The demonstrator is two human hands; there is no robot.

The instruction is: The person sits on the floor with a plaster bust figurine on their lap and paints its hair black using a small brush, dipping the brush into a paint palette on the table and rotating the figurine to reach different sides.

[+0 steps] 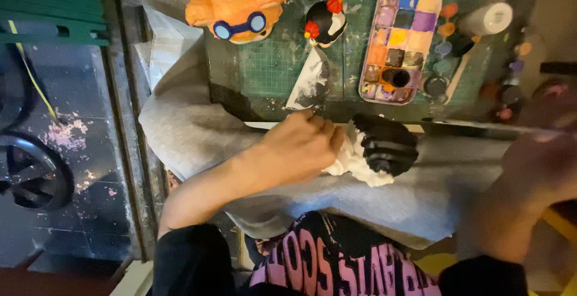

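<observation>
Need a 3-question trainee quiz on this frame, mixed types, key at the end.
1. True or false: the left hand holds a black-and-white figurine over the grey cloth.
2. Which figure stands on the green mat left of the paint palette? A) a blue car B) a black figure with red parts C) a yellow duck
3. Fill in: the large head-shaped figure at the top is mainly ____ with blue goggles.

Key: 1 true; 2 B; 3 orange. The right hand is too blurred to tell what it holds.
</observation>
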